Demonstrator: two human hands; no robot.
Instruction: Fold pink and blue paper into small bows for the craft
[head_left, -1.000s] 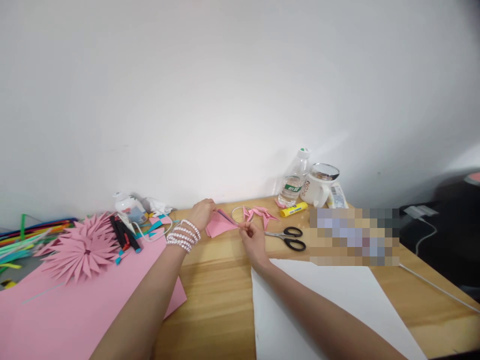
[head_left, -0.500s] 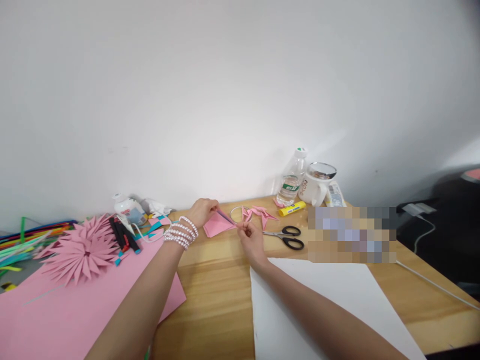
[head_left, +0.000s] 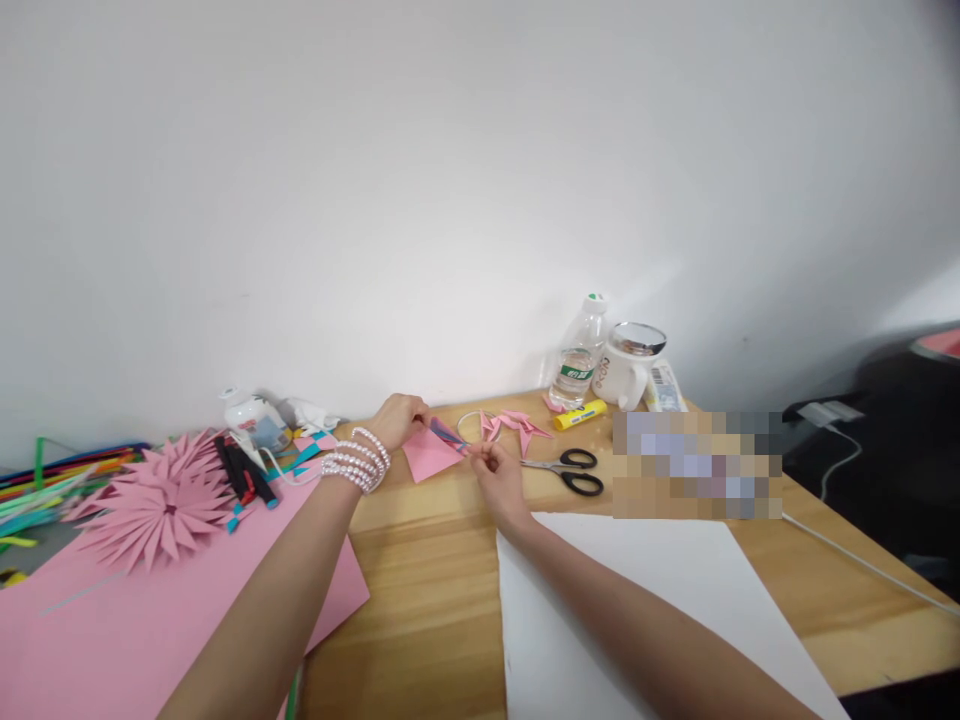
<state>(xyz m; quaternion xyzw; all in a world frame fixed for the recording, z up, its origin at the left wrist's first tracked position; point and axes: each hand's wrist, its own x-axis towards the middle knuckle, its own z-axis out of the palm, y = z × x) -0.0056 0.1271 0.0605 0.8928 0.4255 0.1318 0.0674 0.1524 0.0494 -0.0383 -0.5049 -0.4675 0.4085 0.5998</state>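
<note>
A small pink sheet of folded paper [head_left: 431, 457] is stretched between my two hands, just above the wooden table. My left hand [head_left: 405, 417], with strands of white beads at its wrist, pinches the paper's upper left corner. At the opposite corner my right hand [head_left: 497, 478] grips the paper between thumb and fingers. A bluish-grey strip shows along the paper's upper edge. Right behind my right hand lie pink folded paper pieces [head_left: 516, 428] and a thin ring. Black-handled scissors [head_left: 579, 472] lie to its right, blades pointing towards that hand.
A pink pleated paper flower [head_left: 169, 505] rests on a large pink sheet [head_left: 112, 640] at the left, beside markers [head_left: 244, 470]. A white sheet [head_left: 637, 600] lies under my right forearm. A glue stick [head_left: 580, 415], water bottle [head_left: 577, 360] and white mug [head_left: 626, 370] stand or lie farther back.
The upper edge of the paper between my hands has opened a little, and more of the bluish-grey strip shows. Both hands keep their hold. The whole view has shifted slightly.
</note>
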